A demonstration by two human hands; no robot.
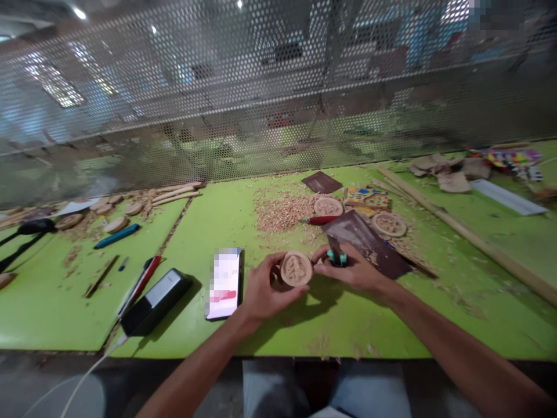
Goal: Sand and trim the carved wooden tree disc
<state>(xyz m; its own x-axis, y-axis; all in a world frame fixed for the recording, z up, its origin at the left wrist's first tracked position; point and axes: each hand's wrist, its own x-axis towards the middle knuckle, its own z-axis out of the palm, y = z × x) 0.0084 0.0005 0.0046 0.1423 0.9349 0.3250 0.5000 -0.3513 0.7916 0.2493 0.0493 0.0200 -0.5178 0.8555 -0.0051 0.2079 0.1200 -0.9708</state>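
Left fingers (291, 296) grip the disc (297, 270); right fingers (326, 270) clasp a tool (337, 258) beside it. The disc seems light, stiff, best rim-held.

The right hand (357, 271) partly hides its tool (338, 258), and shapes (288, 52) behind mesh (226, 139) at the bench's (226, 220) far edge blur.

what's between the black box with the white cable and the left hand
A lit smartphone lies between the black box and the left hand, as the head view shows.
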